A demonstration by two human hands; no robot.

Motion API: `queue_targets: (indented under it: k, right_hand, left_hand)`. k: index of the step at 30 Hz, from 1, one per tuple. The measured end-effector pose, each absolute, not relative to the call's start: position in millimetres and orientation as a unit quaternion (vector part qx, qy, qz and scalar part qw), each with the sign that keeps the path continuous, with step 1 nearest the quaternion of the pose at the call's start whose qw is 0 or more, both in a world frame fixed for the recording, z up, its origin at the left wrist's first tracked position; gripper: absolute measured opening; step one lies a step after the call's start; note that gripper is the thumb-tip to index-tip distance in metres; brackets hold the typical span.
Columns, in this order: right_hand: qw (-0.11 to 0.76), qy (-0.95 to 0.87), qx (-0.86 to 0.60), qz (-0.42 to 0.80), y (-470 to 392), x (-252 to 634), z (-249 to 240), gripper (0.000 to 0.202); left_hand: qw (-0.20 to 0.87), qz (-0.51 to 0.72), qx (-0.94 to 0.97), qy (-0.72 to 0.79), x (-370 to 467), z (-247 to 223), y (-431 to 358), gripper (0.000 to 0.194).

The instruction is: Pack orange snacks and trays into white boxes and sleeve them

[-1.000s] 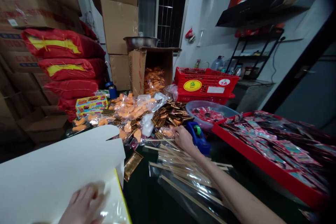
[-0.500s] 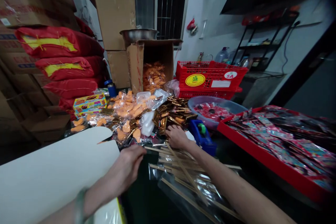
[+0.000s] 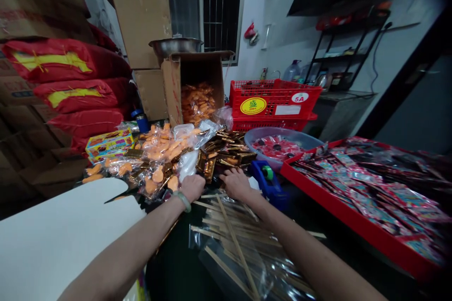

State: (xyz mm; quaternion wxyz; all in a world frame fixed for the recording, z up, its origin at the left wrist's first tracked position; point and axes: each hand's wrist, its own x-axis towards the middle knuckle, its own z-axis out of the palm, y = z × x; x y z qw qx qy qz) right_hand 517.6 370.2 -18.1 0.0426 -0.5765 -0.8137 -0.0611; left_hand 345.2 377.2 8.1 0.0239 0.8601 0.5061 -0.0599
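My left hand (image 3: 193, 187) is at the near edge of the pile, beside a clear plastic bag (image 3: 188, 163). Its fingers are curled, and what they hold, if anything, is hidden. My right hand (image 3: 236, 183) reaches to the pile's edge by the gold-wrapped packets (image 3: 209, 169), fingers apart, with nothing visible in it. Orange figure-shaped pieces in clear wrappers (image 3: 162, 148) lie heaped beyond my left hand. Below both hands, flat wooden sticks in clear sleeves (image 3: 233, 225) spread over the dark tabletop.
A white sheet (image 3: 70, 225) covers the left side. A blue tape dispenser (image 3: 270, 188) stands right of my right hand, before a translucent basin (image 3: 249, 143) and a red tray (image 3: 332, 214) of packets. Behind are an open carton (image 3: 172, 94) and a red crate (image 3: 275, 99).
My left hand has moved forward and right to the pile's edge, closer to my right hand. My right hand stays in nearly the same place. The view has shifted slightly.
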Motion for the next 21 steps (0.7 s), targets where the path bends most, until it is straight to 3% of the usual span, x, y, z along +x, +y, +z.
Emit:
queue_targets:
  k: [5, 10, 15, 21]
  right_hand:
    - [0.055, -0.851, -0.52, -0.05, 368, 507, -11, 0.026]
    - [0.076, -0.852, -0.517, -0.037, 383, 490, -8, 0.033]
    - [0.099, -0.833, -0.544, -0.035, 391, 461, -15, 0.058]
    - [0.106, -0.823, -0.557, -0.03, 373, 443, -24, 0.028]
  left_hand:
    - [-0.004, -0.083, 0.86, 0.504, 328, 13, 372, 0.015]
    - [-0.033, -0.054, 0.821, 0.568, 292, 27, 371, 0.025]
    - [-0.021, 0.006, 0.795, 0.606, 279, 34, 374, 0.024]
    - [-0.005, 0.149, 0.782, 0.606, 294, 85, 345, 0.036]
